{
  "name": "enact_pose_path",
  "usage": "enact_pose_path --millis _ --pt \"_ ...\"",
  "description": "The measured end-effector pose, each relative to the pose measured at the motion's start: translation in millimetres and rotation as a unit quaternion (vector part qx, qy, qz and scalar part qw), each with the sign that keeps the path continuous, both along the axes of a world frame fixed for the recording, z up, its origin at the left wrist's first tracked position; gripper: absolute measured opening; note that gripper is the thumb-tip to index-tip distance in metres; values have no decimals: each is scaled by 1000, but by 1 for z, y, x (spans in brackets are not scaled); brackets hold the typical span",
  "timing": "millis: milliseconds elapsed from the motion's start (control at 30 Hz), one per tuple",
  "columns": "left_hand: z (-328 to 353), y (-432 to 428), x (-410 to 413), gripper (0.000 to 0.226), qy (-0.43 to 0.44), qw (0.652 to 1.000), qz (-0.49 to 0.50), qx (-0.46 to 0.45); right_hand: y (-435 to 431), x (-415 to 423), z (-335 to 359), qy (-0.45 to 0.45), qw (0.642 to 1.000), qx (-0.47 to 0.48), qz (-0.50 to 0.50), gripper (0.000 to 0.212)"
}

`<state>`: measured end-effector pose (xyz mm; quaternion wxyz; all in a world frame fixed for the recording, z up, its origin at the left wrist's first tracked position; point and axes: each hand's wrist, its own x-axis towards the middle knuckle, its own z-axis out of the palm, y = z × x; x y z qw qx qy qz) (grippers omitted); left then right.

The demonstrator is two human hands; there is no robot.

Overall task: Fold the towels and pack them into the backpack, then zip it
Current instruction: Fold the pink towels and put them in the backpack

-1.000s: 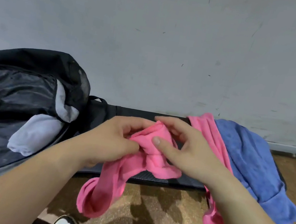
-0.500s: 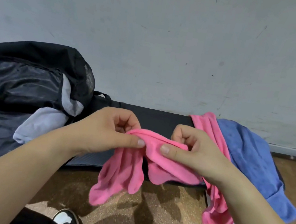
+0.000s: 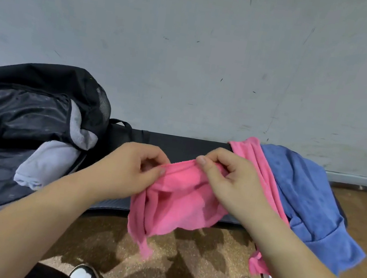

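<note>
A pink towel hangs bunched between my hands over the front edge of a black bench. My left hand pinches its top edge on the left, and my right hand pinches the same edge on the right. A second pink towel lies on the bench behind my right hand, partly under a blue towel that droops off the right end. The black backpack lies open at the left, with a grey towel sticking out of its mouth.
The black bench runs along a scuffed grey wall. Brown speckled floor lies below it. My two black-and-white shoes show at the bottom edge.
My hands have drawn apart along the pink towel's top edge, spreading the cloth wider between them. The hanging part has risen and opened out.
</note>
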<state>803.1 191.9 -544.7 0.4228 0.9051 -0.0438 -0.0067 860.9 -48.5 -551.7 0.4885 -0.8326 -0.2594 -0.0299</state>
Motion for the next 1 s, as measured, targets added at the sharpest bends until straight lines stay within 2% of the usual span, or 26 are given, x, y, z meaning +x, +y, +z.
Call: enact_pose_path --millis 133,200,267,333,400,500,633,767,833,900,1000 --pt "-7 -3 0 19 -7 993 17 116 -1 3 -6 -140 988 -23 -60 15" --pt "-9 2 -1 14 -6 986 41 163 -9 6 -6 -178 980 -23 -90 16" --pt "-11 11 -3 13 -10 982 79 172 -19 11 -5 -184 972 -34 -141 16" --pt "-10 18 -6 17 -21 983 143 114 -29 16 -2 -140 966 -51 -212 14" --pt "-4 23 -10 20 -12 980 197 13 -39 21 1 -61 958 -69 -272 16" --pt "5 25 -18 14 25 980 164 -114 -49 23 1 23 949 -89 -301 24" --pt "11 18 -24 7 25 979 126 -160 -37 12 3 40 971 -15 -233 27" --pt "14 8 -22 5 31 977 96 -187 -4 -17 18 76 991 49 -102 6" --pt "13 -2 -22 5 33 975 74 -208 9 -31 20 146 986 76 -5 19" --pt "12 -13 -21 5 36 973 62 -221 20 -38 18 197 976 63 74 30" --pt "10 -19 -17 6 41 975 47 -215 25 -31 11 182 979 30 82 14"
